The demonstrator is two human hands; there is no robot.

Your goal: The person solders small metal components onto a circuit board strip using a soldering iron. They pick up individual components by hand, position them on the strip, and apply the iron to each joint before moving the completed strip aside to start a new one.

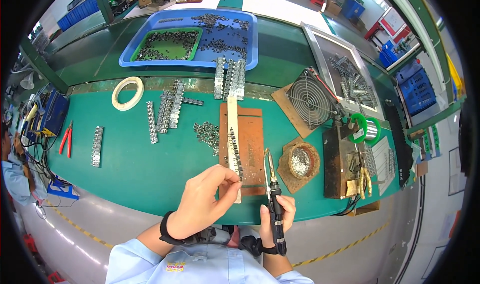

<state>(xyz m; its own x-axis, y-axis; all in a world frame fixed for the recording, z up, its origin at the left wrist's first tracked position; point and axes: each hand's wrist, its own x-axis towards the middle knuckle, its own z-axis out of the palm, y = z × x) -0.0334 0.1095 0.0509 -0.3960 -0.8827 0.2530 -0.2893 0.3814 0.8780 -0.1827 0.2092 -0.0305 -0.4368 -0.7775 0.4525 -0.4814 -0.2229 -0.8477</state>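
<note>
My left hand [206, 196] is closed in a pinch at the near end of a row of small dark parts [233, 151]; what sits between its fingertips is too small to make out. That row stands on a long pale strip [232, 115], which lies lengthwise over a reddish-brown board [251, 149]. In my right hand [286, 214] is a black soldering iron [276, 214], held upright with its metal tip pointing away from me, right of the board. A thin bent guide runs beside the tip. Loose small metal parts [207, 135] lie in a heap left of the board.
Beyond the mat stands a blue tray [126, 54] with a green tray [167, 57]. A fan [310, 98], a round pot [314, 159], a solder spool [370, 129] and a metal box [336, 164] occupy the right. Tape [116, 96], metal strips [152, 123] and red pliers [66, 139] lie left.
</note>
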